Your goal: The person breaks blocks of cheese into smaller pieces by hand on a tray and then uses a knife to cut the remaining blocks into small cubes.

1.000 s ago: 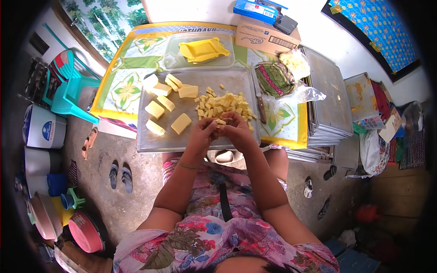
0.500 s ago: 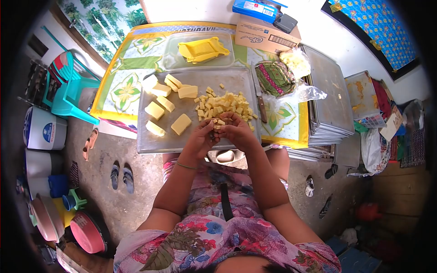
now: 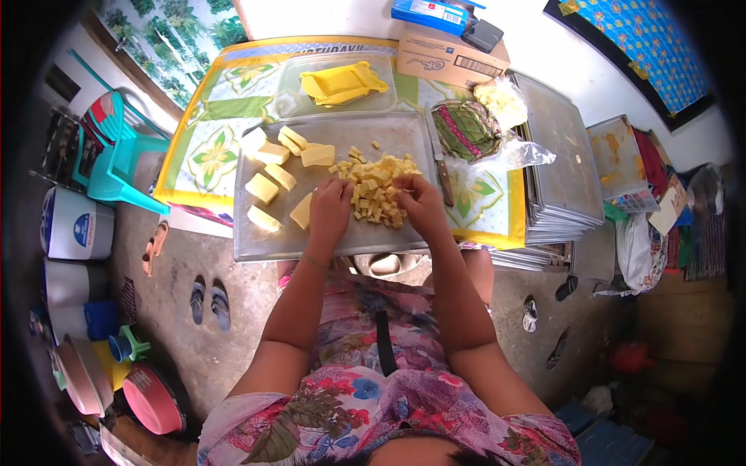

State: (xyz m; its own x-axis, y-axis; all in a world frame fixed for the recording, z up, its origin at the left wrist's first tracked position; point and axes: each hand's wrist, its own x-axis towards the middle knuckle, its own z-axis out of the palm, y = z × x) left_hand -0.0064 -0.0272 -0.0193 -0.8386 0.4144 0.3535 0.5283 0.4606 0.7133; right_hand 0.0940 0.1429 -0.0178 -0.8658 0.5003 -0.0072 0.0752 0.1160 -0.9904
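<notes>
On a metal baking tray (image 3: 268,242) lies a heap of small yellow cubes (image 3: 379,190) that look like cheese. My left hand (image 3: 331,208) rests against the heap's left edge, its fingers bent down toward the tray. At the right edge, my right hand (image 3: 423,206) curves its fingers against the cubes. Neither hand shows a clear grip, though the fingertips are partly hidden. Larger yellow blocks (image 3: 262,188) are spread over the tray's left half, and one block (image 3: 301,212) is partly covered by my left hand. A knife (image 3: 444,182) lies along the tray's right rim.
Behind the tray, a yellow slicer-like board (image 3: 343,84) sits on a clear plastic container (image 3: 291,97). A cardboard box (image 3: 451,58), a green patterned cloth (image 3: 466,130) and plastic bags (image 3: 501,105) stand at the back right. Stacked metal trays (image 3: 563,147) rise beside the table.
My hands were together above the near side of the heap, with cubes between them. They have parted to its two sides, and the cubes are bunched closer together.
</notes>
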